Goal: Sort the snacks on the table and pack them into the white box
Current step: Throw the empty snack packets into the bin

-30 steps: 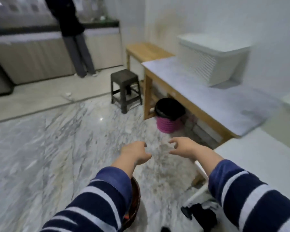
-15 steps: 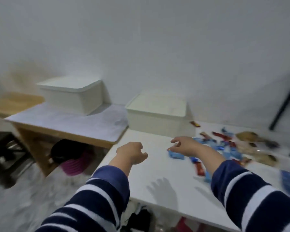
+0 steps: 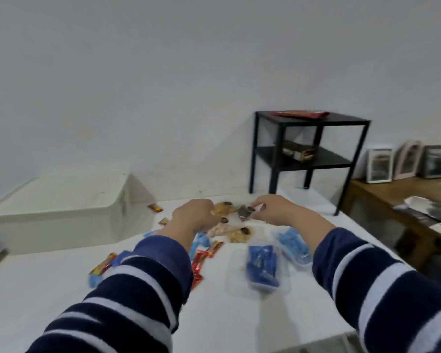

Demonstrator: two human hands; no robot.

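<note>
The white box (image 3: 61,210), lid on, sits at the table's back left. Snacks lie scattered on the white table (image 3: 61,289): tan cookie packets (image 3: 224,208), red wrappers (image 3: 199,261), blue packets (image 3: 261,266) and a small red-yellow piece (image 3: 155,207) beside the box. My left hand (image 3: 194,217) hovers knuckles-up over the tan packets, its fingertips hidden. My right hand (image 3: 275,210) pinches a small dark packet (image 3: 245,213) at the far side of the pile. The picture is motion-blurred.
A black two-tier shelf (image 3: 311,149) stands on the table's back right corner, with a red bag on top and a box on its lower tier. Further right, a wooden table (image 3: 392,189) carries picture frames (image 3: 379,164) and papers. A white wall is behind.
My view has swung right, from the floor and side tables to the snack table. Both hands have reached forward over the snacks, and my right hand has closed on a small dark packet.
</note>
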